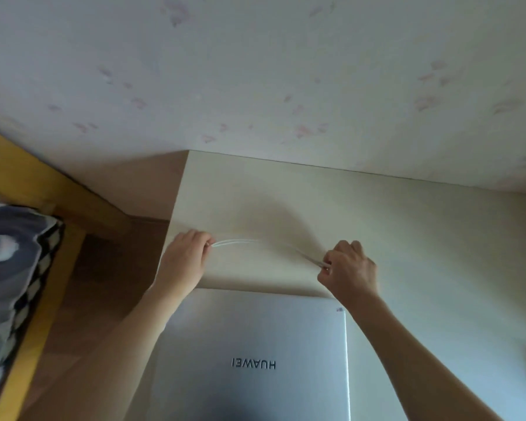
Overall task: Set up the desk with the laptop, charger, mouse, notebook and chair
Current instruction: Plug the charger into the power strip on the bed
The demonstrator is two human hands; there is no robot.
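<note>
Pale desk (407, 226) sits against a floral-papered wall (255, 71), with wood floor (82, 299) and a yellow bed frame (40, 323) at lower left. Closed silver laptop (255, 354) lies bottom center. Above it, left hand (186, 256) and right hand (349, 268) are both closed, pinching a blurred white cable (237, 241) stretched between them.

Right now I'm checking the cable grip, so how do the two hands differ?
The left hand sits at the desk's left edge; the right hand is over the desktop, beyond the laptop's far right corner. The left hand lies flatter, the right hand more bunched into a fist. Both pinch the white cable strung between them.
</note>
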